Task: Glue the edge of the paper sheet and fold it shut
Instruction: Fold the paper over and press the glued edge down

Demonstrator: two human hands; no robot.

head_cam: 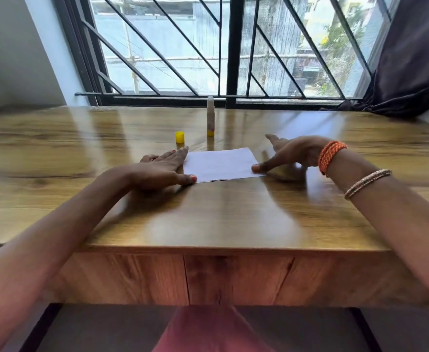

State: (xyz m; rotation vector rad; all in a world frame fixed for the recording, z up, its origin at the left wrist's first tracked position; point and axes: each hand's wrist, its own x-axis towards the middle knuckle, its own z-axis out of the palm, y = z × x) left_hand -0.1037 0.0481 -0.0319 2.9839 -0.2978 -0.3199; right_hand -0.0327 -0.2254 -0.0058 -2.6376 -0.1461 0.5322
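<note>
**A:** Wooden table under a barred window, glossy top. Paper sheet lies flat mid-table, white, looks already folded over. Agree?

**B:** Likely; I can't make out the glued seam. Left hand flat, fingers spread, thumb on the near-left corner. Right hand open too, thumb pressing the near-right corner, other fingers lifted. Neither grasps anything.

**A:** Step in hand, judged: pressing the fold shut. Advice: keep one corner pinned, sweep the other hand along the edge so the layers stay aligned.

**B:** Room: glue stick stands uncapped just beyond the sheet, yellow cap beside it. Sweeping away from the body risks tipping it. Near side and both flanks are bare; table front edge is well apart.
</note>
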